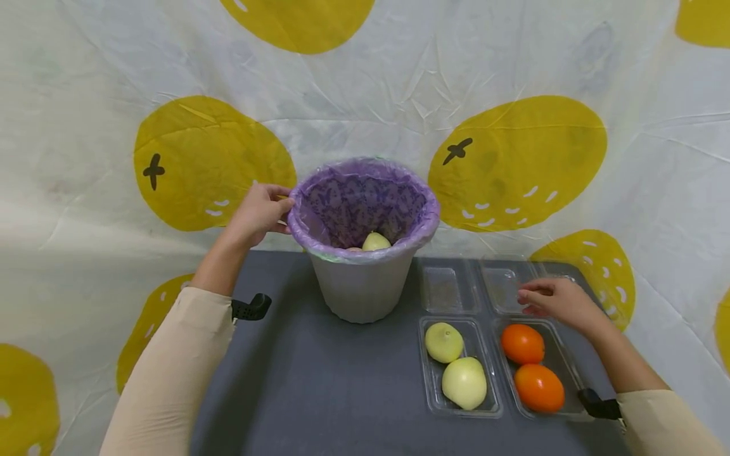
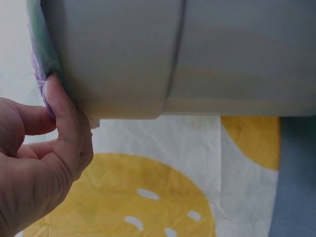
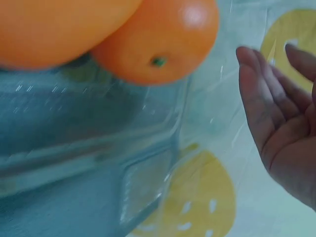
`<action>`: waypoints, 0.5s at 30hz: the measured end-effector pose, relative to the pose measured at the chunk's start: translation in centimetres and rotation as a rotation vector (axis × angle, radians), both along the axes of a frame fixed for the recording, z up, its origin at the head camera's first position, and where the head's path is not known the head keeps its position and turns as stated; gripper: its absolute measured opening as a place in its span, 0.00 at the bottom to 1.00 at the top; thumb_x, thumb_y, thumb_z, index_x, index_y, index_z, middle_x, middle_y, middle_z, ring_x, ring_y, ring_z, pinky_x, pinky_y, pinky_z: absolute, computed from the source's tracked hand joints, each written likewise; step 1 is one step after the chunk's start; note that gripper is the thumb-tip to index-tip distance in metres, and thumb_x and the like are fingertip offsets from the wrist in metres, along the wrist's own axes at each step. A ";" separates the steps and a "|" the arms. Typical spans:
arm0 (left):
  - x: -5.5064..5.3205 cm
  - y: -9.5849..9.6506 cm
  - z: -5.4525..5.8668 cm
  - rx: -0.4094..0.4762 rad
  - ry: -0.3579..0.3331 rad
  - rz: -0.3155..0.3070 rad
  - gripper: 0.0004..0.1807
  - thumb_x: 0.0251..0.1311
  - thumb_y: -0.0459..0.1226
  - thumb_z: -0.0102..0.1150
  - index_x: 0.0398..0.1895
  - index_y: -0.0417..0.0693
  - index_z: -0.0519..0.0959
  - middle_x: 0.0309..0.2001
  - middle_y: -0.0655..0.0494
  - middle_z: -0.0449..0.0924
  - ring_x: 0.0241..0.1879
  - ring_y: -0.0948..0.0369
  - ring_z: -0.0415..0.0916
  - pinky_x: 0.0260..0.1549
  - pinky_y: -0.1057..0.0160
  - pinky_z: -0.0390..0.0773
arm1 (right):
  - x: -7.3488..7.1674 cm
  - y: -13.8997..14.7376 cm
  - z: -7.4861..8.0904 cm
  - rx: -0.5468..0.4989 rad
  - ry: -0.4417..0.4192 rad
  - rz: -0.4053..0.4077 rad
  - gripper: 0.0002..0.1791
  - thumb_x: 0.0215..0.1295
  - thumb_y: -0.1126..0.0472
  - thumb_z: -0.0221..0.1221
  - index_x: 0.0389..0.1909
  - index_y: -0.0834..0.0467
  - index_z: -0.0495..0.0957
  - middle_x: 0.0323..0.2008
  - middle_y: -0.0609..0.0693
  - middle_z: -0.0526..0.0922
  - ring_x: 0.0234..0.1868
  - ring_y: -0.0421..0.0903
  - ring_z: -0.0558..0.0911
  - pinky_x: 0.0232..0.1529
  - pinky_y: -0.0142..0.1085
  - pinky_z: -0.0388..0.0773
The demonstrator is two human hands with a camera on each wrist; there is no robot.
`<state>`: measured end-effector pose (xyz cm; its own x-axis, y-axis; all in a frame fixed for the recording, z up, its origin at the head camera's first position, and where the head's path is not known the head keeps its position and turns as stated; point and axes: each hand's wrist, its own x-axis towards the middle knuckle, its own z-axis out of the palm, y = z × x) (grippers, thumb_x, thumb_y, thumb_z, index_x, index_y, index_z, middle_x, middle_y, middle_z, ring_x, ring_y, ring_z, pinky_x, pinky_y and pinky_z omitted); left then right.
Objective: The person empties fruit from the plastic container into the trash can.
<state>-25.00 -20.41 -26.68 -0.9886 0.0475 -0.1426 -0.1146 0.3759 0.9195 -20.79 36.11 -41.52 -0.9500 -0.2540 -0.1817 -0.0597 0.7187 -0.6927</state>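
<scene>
My left hand [image 1: 263, 210] pinches the left rim of a pale trash bin [image 1: 362, 288] lined with a purple butterfly-print bag [image 1: 365, 196]. In the left wrist view, the thumb and fingers of that hand [image 2: 47, 158] meet at the bag's folded edge [image 2: 42, 54]. Inside the bin lies a pale yellow-green fruit [image 1: 376, 241], with a bit of another beside it. Over the right-hand trays hovers my right hand [image 1: 561, 304], fingers loosely bent and holding nothing. Just in front of it, two oranges [image 1: 522, 344] [image 1: 538, 387] lie in a clear plastic tray [image 1: 570, 370].
Left of the oranges, a second clear tray [image 1: 431, 396] holds two pale yellow-green fruits [image 1: 464, 383]. Behind stand more clear plastic trays [image 1: 443, 288]. All rest on a dark grey table [image 1: 319, 386] against a white cloth [image 1: 365, 82] printed with yellow fruit.
</scene>
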 end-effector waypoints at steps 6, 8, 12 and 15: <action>0.1 0.0 0.0 0.009 0.000 -0.002 0.26 0.79 0.36 0.49 0.76 0.35 0.65 0.54 0.39 0.76 0.33 0.60 0.82 0.31 0.65 0.88 | 1.3 2.3 -1.2 -0.038 -0.018 0.007 0.28 0.79 0.52 0.56 0.63 0.74 0.75 0.47 0.64 0.88 0.38 0.45 0.91 0.39 0.37 0.89; 0.1 0.0 0.0 0.006 0.002 -0.002 0.26 0.79 0.36 0.49 0.76 0.35 0.65 0.53 0.40 0.76 0.33 0.61 0.82 0.31 0.65 0.88 | 1.7 3.0 -1.4 -0.029 -0.025 0.004 0.29 0.79 0.51 0.56 0.63 0.74 0.75 0.47 0.63 0.89 0.38 0.44 0.90 0.39 0.35 0.88; 0.1 -0.1 0.1 0.003 0.004 0.001 0.26 0.79 0.37 0.49 0.75 0.35 0.66 0.50 0.41 0.78 0.32 0.61 0.82 0.31 0.64 0.88 | 2.3 4.1 -1.7 -0.066 -0.051 0.028 0.28 0.80 0.54 0.55 0.64 0.75 0.72 0.48 0.66 0.87 0.39 0.45 0.91 0.39 0.35 0.89; 0.2 -0.1 0.1 0.009 0.003 0.002 0.26 0.79 0.37 0.49 0.75 0.35 0.67 0.49 0.42 0.77 0.33 0.60 0.82 0.31 0.64 0.88 | 2.6 5.0 -1.8 -0.096 -0.112 0.045 0.28 0.81 0.56 0.54 0.65 0.77 0.70 0.50 0.67 0.86 0.40 0.45 0.90 0.41 0.37 0.89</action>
